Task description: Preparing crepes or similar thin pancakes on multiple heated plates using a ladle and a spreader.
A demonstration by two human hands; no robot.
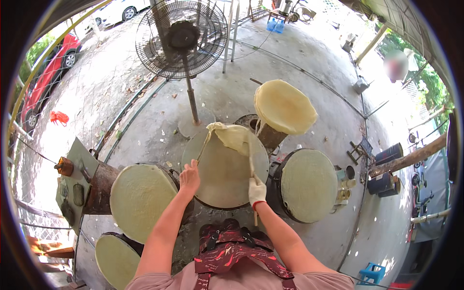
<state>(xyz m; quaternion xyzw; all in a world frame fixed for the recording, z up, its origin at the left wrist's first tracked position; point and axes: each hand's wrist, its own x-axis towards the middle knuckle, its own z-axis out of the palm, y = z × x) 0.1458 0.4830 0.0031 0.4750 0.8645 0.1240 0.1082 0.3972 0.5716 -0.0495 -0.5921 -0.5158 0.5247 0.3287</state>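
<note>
A round flat griddle [223,174] stands in front of me. Over its far part hangs a thin, pale, floppy dough sheet [233,137], lifted and folded. My bare left hand [190,178] pinches a narrow strand that runs up to the sheet's left end; it looks like the sheet's stretched edge. In a white glove, my right hand [257,190] grips a slim stick [255,218] whose near end sticks out below the fist. The sheet's right side trails down toward that hand. Exactly where the stick ends under the sheet is hard to tell.
Pale thin sheets cover griddles on the left [143,201], lower left [116,259] and right [309,185]. Beyond, a stack of round sheets [284,107] rests on a rusty drum. A pedestal fan [184,36] stands ahead; cups [344,185] sit at right.
</note>
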